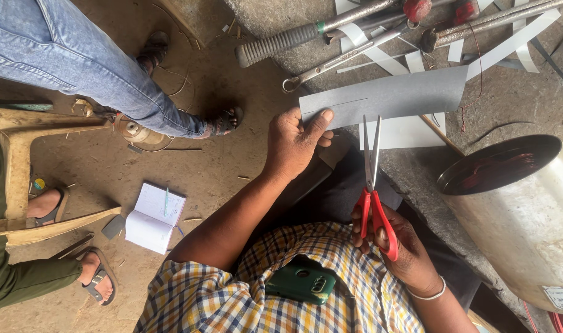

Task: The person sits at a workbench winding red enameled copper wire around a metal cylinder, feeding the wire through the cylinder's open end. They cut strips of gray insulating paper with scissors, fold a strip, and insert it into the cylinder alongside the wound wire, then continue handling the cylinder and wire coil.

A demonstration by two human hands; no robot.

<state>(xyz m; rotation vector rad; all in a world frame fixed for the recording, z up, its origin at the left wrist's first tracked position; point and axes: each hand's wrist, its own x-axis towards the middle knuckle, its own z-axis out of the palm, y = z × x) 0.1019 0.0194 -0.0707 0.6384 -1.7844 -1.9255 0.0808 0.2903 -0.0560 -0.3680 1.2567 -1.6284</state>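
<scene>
My left hand (297, 139) pinches the left end of a long grey paper sheet (392, 95) that has a thin line drawn along it. My right hand (398, 246) grips the red handles of a pair of scissors (372, 185). The scissor blades point up and stand slightly apart at the lower edge of the grey sheet, over a paler sheet (408, 132) lying beneath. A green phone (303, 282) sits in the pocket of my checked shirt.
Metal tools (306, 37), a spanner (331, 63) and cut paper strips (516, 40) lie on the stone ledge. A white drum with a dark lid (500, 163) stands right. An open notebook (153, 217) lies on the dirt floor. Other people's legs (96, 68) and a plastic chair (16, 172) are left.
</scene>
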